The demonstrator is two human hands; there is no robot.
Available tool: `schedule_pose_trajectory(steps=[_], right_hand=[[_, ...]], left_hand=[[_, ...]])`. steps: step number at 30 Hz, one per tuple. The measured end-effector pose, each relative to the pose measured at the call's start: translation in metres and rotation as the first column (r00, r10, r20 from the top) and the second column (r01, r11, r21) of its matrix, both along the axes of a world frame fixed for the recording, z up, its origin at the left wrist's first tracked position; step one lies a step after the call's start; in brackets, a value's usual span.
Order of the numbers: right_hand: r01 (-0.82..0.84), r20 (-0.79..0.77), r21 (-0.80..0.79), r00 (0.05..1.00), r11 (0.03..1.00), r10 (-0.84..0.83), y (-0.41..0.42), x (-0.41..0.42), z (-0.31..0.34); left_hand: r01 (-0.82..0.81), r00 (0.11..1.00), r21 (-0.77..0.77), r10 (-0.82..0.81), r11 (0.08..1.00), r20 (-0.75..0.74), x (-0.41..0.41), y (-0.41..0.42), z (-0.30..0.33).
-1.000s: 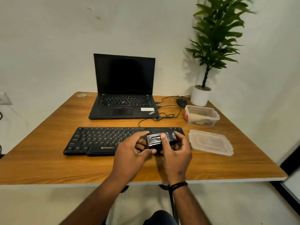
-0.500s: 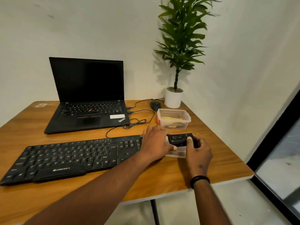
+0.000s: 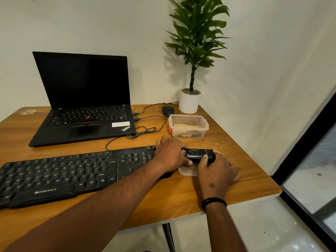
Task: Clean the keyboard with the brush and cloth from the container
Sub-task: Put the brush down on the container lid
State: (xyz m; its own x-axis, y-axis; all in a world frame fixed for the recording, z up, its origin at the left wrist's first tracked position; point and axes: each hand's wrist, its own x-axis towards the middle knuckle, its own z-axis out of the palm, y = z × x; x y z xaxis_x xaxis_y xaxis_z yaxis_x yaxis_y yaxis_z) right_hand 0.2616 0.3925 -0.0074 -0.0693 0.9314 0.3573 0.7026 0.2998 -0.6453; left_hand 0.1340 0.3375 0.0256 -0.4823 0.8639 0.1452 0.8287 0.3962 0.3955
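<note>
Two hands, left hand (image 3: 170, 153) and right hand (image 3: 217, 170), at lower centre. One keyboard (image 3: 72, 171), one laptop (image 3: 85, 99), one mouse (image 3: 167, 110), one potted plant (image 3: 194, 51), one container (image 3: 189, 126), one lid (image 3: 187, 170), one small black device (image 3: 199, 154).

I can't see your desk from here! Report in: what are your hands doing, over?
Both hands, left hand and right hand, grip a small black device over the container lid. Keyboard untouched. Open container behind, nothing blocking it.
</note>
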Motion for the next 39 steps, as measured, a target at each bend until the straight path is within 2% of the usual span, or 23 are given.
schedule_pose_trajectory(steps=[16, 19, 21, 25, 29, 32, 39], right_hand=[[0.043, 0.019, -0.028, 0.999, 0.999, -0.043, 0.004, -0.001, -0.001], [0.045, 0.014, -0.003, 0.999, 0.999, -0.045, 0.003, 0.001, 0.001], [0.022, 0.011, 0.080, 1.000, 0.997, -0.022, -0.001, 0.001, 0.002], [-0.139, 0.080, 0.320, 0.990, 0.937, 0.120, -0.016, -0.008, 0.001], [-0.277, 0.036, 0.339, 0.959, 0.899, 0.281, -0.048, -0.033, 0.002], [-0.414, 0.043, 0.361, 0.903, 0.836, 0.428, -0.086, -0.060, 0.007], [-0.695, 0.077, 0.292, 0.702, 0.657, 0.708, -0.164, -0.102, 0.013]], left_hand=[[-0.006, 0.999, -0.015, 0.007, 1.000, 0.045, 0.002, 0.002, 0.001], [-0.003, 0.997, 0.054, -0.001, 0.999, 0.072, 0.005, -0.006, 0.003], [-0.013, 0.996, 0.150, -0.001, 0.989, 0.093, 0.006, -0.019, 0.006], [-0.090, 0.992, 0.342, 0.053, 0.935, 0.116, 0.000, -0.054, 0.012], [-0.175, 0.978, 0.490, 0.093, 0.854, 0.189, -0.018, -0.099, 0.008], [-0.215, 0.972, 0.517, 0.131, 0.829, 0.195, -0.034, -0.135, 0.000], [-0.284, 0.949, 0.529, 0.312, 0.800, 0.038, -0.067, -0.237, -0.016]])
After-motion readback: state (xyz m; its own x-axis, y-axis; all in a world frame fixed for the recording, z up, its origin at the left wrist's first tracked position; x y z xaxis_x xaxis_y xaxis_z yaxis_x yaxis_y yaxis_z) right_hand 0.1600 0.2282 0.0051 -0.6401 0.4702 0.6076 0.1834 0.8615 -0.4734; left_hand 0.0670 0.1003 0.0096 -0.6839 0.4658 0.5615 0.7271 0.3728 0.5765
